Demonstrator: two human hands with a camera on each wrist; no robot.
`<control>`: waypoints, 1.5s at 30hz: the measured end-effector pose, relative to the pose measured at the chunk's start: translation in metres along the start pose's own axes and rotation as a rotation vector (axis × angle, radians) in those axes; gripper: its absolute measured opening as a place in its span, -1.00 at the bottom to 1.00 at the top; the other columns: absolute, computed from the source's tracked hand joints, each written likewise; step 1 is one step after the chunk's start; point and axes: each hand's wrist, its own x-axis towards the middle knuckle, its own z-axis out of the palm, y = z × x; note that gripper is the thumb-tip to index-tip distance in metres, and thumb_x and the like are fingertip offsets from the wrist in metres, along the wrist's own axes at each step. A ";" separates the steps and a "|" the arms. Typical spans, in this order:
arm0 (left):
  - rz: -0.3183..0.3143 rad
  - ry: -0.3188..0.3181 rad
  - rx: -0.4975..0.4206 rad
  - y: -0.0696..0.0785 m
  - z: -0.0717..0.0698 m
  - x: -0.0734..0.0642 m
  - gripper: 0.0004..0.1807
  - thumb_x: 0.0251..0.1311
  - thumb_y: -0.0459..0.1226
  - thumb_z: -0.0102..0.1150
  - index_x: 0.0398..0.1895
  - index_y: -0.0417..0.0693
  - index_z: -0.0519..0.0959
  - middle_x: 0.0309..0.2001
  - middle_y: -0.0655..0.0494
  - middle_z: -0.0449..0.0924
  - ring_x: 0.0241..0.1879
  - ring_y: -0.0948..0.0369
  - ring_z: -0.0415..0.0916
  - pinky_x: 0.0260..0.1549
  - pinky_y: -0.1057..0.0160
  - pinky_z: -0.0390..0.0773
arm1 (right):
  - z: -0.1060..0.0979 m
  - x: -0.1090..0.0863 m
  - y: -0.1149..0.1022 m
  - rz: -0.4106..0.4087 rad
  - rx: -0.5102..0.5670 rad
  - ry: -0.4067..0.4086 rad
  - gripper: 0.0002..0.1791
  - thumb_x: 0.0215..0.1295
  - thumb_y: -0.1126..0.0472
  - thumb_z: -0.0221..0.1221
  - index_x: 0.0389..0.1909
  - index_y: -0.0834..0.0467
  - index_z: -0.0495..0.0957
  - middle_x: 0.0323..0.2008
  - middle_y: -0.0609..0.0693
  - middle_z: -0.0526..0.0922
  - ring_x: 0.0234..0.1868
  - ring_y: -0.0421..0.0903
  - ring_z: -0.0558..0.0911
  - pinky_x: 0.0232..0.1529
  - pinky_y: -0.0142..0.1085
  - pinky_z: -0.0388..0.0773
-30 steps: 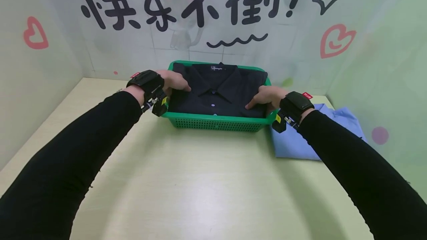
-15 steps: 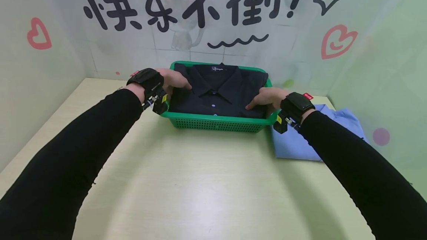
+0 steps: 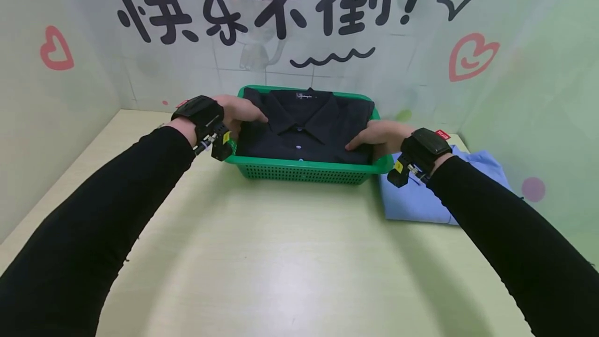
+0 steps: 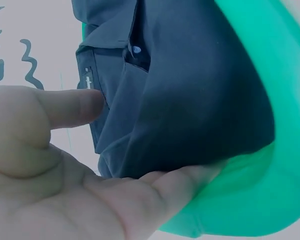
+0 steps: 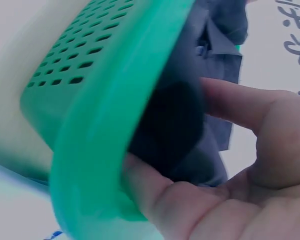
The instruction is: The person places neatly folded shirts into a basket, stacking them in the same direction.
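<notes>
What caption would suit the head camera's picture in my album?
Left hand and right hand at opposite sides of a dark collared shirt in a green basket, blue cloth nearby.

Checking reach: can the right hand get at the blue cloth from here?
Likely yes: the blue cloth lies beside the basket with nothing seen on top, though the right hand would first leave the dark shirt.

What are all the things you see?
Shirt: 1, dark, in the basket
Basket: 1, green, on the table
Cloth: 1, blue, table, right of basket
Table: 1, pale, under the basket
Walls: 3, pale, around the table
Writing: 1 row, black, back wall
Hearts: 2, red, walls
Other drawings: several, mixed colours, walls
Wrist devices: 2, black, both wrists
Sleeves: 2, black, either side
Left hand: 1, bare, shirt's left side
Right hand: 1, bare, shirt's right side
</notes>
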 end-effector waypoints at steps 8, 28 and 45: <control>0.007 -0.026 -0.168 -0.015 -0.003 -0.024 -0.22 0.56 -0.16 -0.23 0.54 -0.20 -0.44 0.53 -0.24 -0.44 0.47 -0.22 -0.27 0.33 -0.13 0.10 | -0.006 -0.027 -0.010 -0.055 -0.101 -0.107 -0.21 0.49 0.24 0.07 0.49 0.43 -0.17 0.44 0.45 -0.02 0.40 0.28 0.19 0.29 0.01 0.28; 0.452 0.486 -0.492 -0.038 0.078 -0.097 -0.43 0.50 -0.23 -0.10 0.45 -0.25 0.05 0.33 -0.12 0.24 0.24 0.01 0.36 0.08 0.13 0.50 | -0.022 -0.097 0.038 -0.357 -0.230 0.021 -0.26 0.47 0.06 0.12 0.44 0.37 0.03 0.13 0.30 0.52 0.05 0.11 0.62 0.07 -0.11 0.54; 0.585 0.360 -0.865 0.005 0.194 -0.074 -0.62 0.47 -0.32 -0.06 0.27 -0.27 0.37 0.14 -0.16 0.50 0.07 0.03 0.52 -0.02 0.16 0.57 | -0.040 -0.135 0.110 -0.411 -0.321 0.214 -0.38 0.52 -0.03 0.02 0.35 0.34 0.23 0.06 0.04 0.60 -0.01 -0.14 0.65 -0.01 -0.28 0.58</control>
